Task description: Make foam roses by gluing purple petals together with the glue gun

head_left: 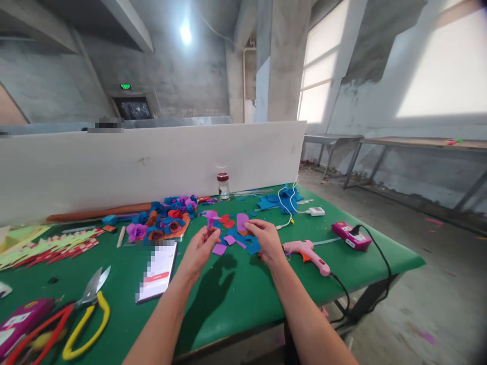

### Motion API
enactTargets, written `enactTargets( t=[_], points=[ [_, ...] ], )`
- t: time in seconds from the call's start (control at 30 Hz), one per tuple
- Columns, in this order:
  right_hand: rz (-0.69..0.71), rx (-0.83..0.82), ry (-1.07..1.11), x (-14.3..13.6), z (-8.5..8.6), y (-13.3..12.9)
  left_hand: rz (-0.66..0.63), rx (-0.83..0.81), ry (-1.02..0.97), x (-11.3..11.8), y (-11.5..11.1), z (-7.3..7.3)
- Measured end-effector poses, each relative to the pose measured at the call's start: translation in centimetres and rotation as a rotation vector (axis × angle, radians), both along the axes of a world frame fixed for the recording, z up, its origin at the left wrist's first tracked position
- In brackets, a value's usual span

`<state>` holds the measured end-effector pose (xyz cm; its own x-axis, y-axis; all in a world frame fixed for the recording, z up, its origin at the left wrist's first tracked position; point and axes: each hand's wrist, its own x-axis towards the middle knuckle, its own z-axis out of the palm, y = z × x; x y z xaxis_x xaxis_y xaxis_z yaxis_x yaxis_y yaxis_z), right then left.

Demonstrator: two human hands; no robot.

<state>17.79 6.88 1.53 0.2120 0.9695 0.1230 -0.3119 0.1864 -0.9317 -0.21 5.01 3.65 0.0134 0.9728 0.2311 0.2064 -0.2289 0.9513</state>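
My left hand (201,249) pinches a small purple paper flower (211,217) from below, its petals flaring above my fingertips. In my right hand (266,238), a flat purple paper petal (242,222) is held between thumb and fingers, a short gap to the right of the flower. Below and between my hands lie loose purple paper squares (219,249), red petals (227,222) and blue paper pieces (252,246). Just right of my right hand rests a pink glue gun (308,253), partly hidden at its nozzle end.
Finished paper flowers (167,223) are heaped at the back left. A phone (162,268), scissors (91,296) and a lidded jar (223,186) are on the green table (213,324). A purple power strip (350,235), its black cable (380,258) and a white charger (315,211) lie right.
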Motion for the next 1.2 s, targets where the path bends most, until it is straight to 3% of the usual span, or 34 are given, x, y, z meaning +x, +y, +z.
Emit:
enactTargets(
  t=[0.1,0.2,0.3,0.4,0.5,0.57,0.67,0.87,1.2],
  points=[
    [-0.09,-0.026,0.096,1.0,-1.0,0.0,-0.09,0.013,-0.106,1.0,1.1,-0.7],
    [-0.083,-0.039,0.16,1.2,-1.8,-0.3,-0.064,0.092,-0.109,1.6,1.4,-1.8],
    [-0.071,-0.01,0.151,1.2,-1.8,-0.6,-0.047,0.165,0.01,1.6,1.2,-2.6],
    [-0.089,0.022,0.104,1.3,-1.4,-1.0,-0.038,0.376,0.223,1.2,1.0,-2.9],
    [-0.106,0.094,0.044,1.6,-0.9,-1.5,-0.101,0.62,0.371,0.9,0.8,-2.9],
    [-0.115,0.142,-0.001,1.8,-0.7,-1.9,-0.156,0.691,0.408,0.8,0.6,-3.0],
    [-0.117,0.171,-0.078,1.9,-0.5,-2.5,-0.165,0.687,0.445,0.8,0.6,-3.7],
    [-0.136,0.226,-0.212,1.6,-0.2,-3.3,-0.048,0.584,0.406,0.6,1.1,-5.4],
    [-0.043,0.293,-0.155,0.3,-0.1,-3.8,-0.152,0.545,0.344,1.1,0.8,-4.9]
  ],
)
